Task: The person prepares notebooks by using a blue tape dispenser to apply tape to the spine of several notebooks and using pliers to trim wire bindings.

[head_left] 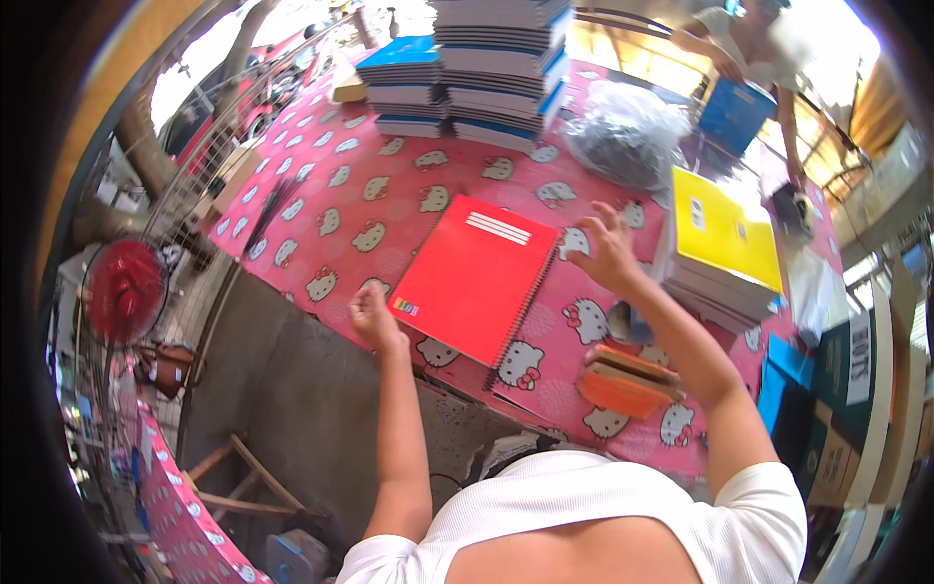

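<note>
A red spiral notebook [474,277] lies flat and slightly turned on the pink cartoon-patterned tablecloth, its coil along the right side. By its lower left corner is my left hand [375,316], fingers curled in, with nothing visible in them. My right hand [608,255] hovers just right of the coil, fingers spread and holding nothing. To the right of that hand stands a stack of books with a yellow cover [725,229] on top. Nearer to me, below my right forearm, lies an orange pouch-like object [630,382].
Tall stacks of blue-covered books [501,73] stand at the back. A clear plastic bag [626,134] sits right of them. Across the table another person holds a blue book [736,115]. Cardboard boxes [844,409] stand at the right, a red fan [125,292] at the left.
</note>
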